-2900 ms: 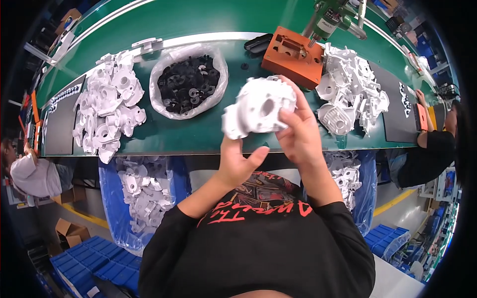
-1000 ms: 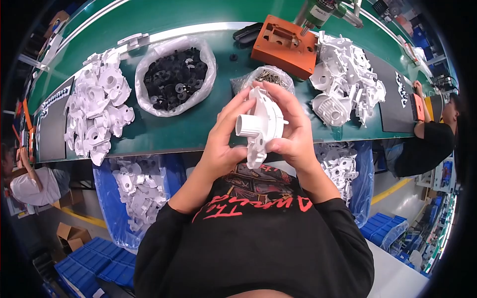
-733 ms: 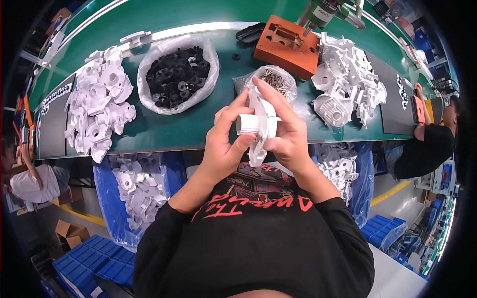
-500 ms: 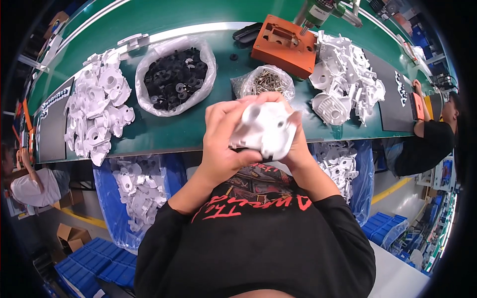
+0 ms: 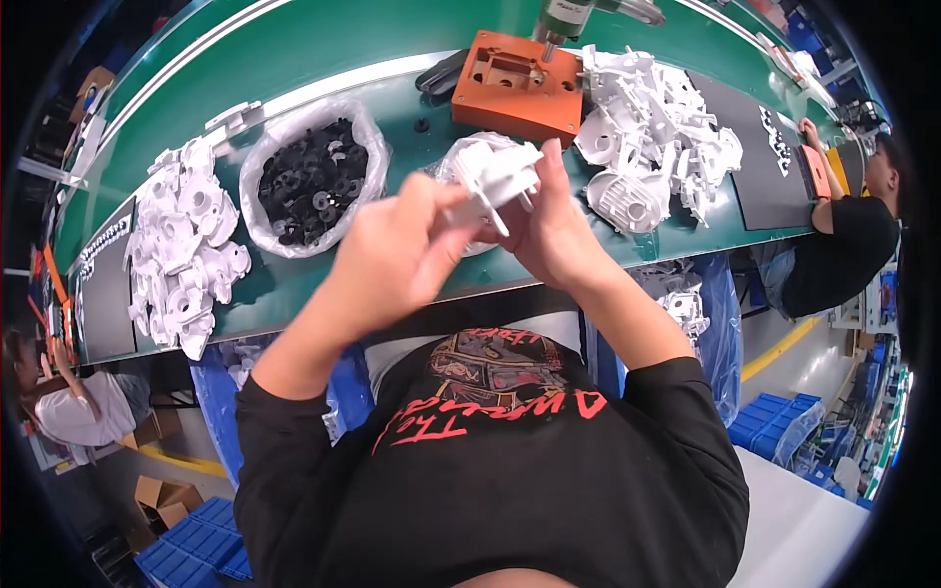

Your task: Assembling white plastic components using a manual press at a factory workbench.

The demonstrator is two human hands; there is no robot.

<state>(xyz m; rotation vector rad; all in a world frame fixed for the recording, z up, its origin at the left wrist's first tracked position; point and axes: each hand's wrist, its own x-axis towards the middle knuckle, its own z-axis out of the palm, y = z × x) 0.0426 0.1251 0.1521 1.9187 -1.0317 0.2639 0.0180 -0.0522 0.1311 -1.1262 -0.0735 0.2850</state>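
A white moulded plastic part [image 5: 497, 176], tilted with its ribs and pegs showing, is held up over the bench's near edge. My left hand [image 5: 392, 245] pinches its left side between thumb and fingers. Around its right side my right hand [image 5: 561, 225] is closed, thumb upward; some of those fingers are hidden behind the part. Just beyond the part is a clear plastic bag [image 5: 453, 157], mostly covered by it and by my hands. Farther back stands an orange fixture block [image 5: 520, 116] with a green power driver [image 5: 566, 18] above it.
White parts are heaped at the left [image 5: 186, 235] and right [image 5: 647, 137] of the green bench. A bag of black pieces [image 5: 314, 186] sits left of my hands. Blue plastic-lined bins [image 5: 720, 343] hang below the edge. Co-workers sit at left [image 5: 83, 412] and right [image 5: 853, 235].
My hands have moved forward and turned the white part, so its ribbed side shows instead of its smooth face. My left hand has shifted to its side edge. The whole view has shifted slightly.
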